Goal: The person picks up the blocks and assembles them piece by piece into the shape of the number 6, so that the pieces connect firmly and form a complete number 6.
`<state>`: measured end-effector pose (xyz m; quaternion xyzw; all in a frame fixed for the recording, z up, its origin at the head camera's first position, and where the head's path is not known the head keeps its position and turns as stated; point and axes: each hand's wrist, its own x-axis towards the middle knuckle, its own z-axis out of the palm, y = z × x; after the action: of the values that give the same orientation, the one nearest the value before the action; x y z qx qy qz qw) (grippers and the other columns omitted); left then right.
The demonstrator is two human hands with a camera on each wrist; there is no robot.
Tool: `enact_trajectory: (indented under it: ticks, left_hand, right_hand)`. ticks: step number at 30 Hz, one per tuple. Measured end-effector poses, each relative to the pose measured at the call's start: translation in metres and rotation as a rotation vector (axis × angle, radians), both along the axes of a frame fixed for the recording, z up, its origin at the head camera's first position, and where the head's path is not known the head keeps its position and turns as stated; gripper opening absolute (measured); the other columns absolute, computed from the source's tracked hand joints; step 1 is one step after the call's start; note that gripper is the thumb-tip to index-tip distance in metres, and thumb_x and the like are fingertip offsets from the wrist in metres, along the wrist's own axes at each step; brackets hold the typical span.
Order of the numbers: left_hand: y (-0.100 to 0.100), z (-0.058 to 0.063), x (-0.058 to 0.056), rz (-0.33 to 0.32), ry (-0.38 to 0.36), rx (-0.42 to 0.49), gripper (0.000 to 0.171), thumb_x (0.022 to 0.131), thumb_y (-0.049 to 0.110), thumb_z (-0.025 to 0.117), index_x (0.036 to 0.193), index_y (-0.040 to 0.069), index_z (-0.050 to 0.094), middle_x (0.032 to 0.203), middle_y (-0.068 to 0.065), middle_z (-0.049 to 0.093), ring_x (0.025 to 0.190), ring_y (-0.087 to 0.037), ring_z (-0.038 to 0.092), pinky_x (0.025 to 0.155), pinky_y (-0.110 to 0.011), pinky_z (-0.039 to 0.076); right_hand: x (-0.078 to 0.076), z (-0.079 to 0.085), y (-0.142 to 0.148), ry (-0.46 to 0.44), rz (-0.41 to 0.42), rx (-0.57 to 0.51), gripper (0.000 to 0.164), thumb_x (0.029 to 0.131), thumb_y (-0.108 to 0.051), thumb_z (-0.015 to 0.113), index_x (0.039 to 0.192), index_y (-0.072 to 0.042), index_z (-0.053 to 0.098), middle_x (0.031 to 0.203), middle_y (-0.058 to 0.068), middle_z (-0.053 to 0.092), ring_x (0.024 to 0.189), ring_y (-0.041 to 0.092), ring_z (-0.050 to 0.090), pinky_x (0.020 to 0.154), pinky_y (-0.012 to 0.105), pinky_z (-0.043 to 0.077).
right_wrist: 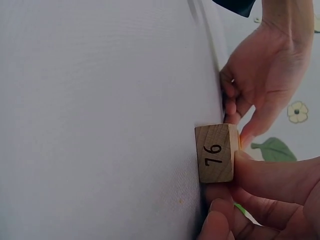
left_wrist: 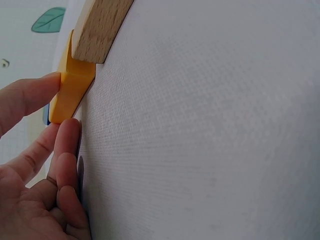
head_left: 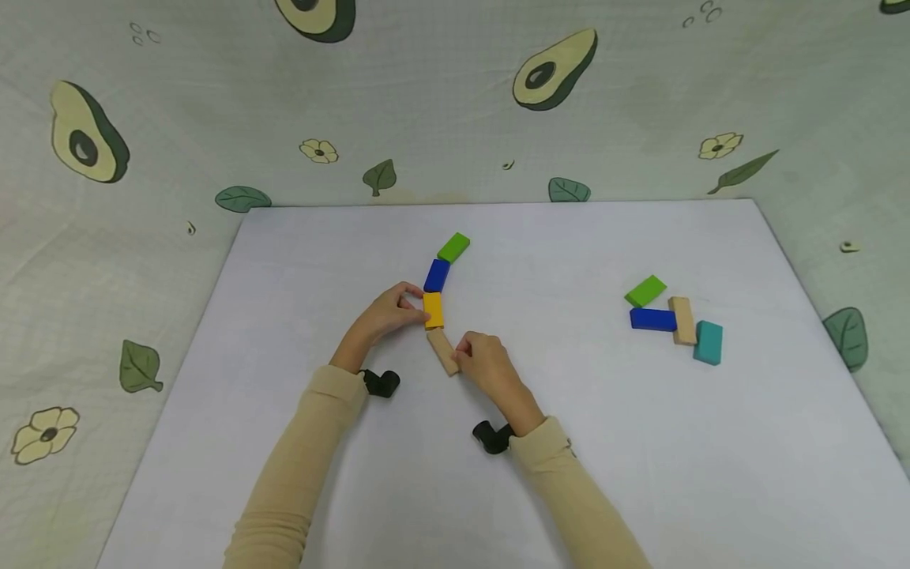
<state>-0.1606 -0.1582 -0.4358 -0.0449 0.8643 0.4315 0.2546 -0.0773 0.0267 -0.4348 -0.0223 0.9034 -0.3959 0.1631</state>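
Four-sided coloured blocks lie end to end in a curved row on the white table. A plain wooden block (head_left: 443, 352) forms the near end, its end face printed with digits in the right wrist view. My right hand (head_left: 489, 365) pinches this block between thumb and fingers at its right side. Beyond it comes a yellow block (head_left: 434, 311), with my left hand (head_left: 392, 310) holding it by thumb and index finger from the left. A blue block (head_left: 437, 276) follows, then a green block (head_left: 453, 247) slanting right at the far end.
To the right lies a loose group: another green block (head_left: 645, 292), another blue block (head_left: 652, 319), a second wooden block (head_left: 682, 321) and a teal block (head_left: 708, 342). The white tabletop (head_left: 341, 253) meets an avocado-print cloth (head_left: 441, 103) at its back edge.
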Motion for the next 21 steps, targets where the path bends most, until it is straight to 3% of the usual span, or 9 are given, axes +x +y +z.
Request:
enact_trajectory:
  ticks: [9, 16, 21]
  left_hand:
    - [0.0, -0.001, 0.0, -0.006, -0.002, -0.001, 0.049, 0.081, 0.025, 0.07, 0.124, 0.014, 0.05, 0.092, -0.007, 0.051, 0.085, -0.021, 0.047, 0.075, -0.029, 0.037]
    - [-0.001, 0.0, 0.0, -0.009, 0.003, 0.016, 0.049, 0.081, 0.023, 0.07, 0.124, 0.013, 0.05, 0.091, -0.006, 0.05, 0.084, -0.02, 0.046, 0.074, -0.028, 0.036]
    - [-0.001, -0.001, 0.0, -0.012, 0.005, 0.016, 0.048, 0.081, 0.023, 0.07, 0.124, 0.013, 0.05, 0.091, -0.007, 0.05, 0.084, -0.021, 0.046, 0.074, -0.028, 0.036]
  right_hand:
    - [0.001, -0.001, 0.009, -0.017, -0.014, -0.096, 0.016, 0.09, -0.019, 0.061, 0.097, -0.005, 0.064, 0.076, 0.004, 0.059, 0.068, 0.014, 0.05, 0.06, 0.023, 0.04]
    - [0.003, 0.003, 0.038, 0.086, -0.008, -0.139, 0.018, 0.091, -0.018, 0.058, 0.102, -0.004, 0.064, 0.083, 0.007, 0.062, 0.071, 0.014, 0.053, 0.061, 0.024, 0.043]
    - [0.005, 0.013, 0.068, 0.162, -0.033, -0.153, 0.021, 0.092, -0.019, 0.058, 0.105, -0.004, 0.063, 0.091, 0.008, 0.064, 0.081, 0.018, 0.058, 0.072, 0.029, 0.047]
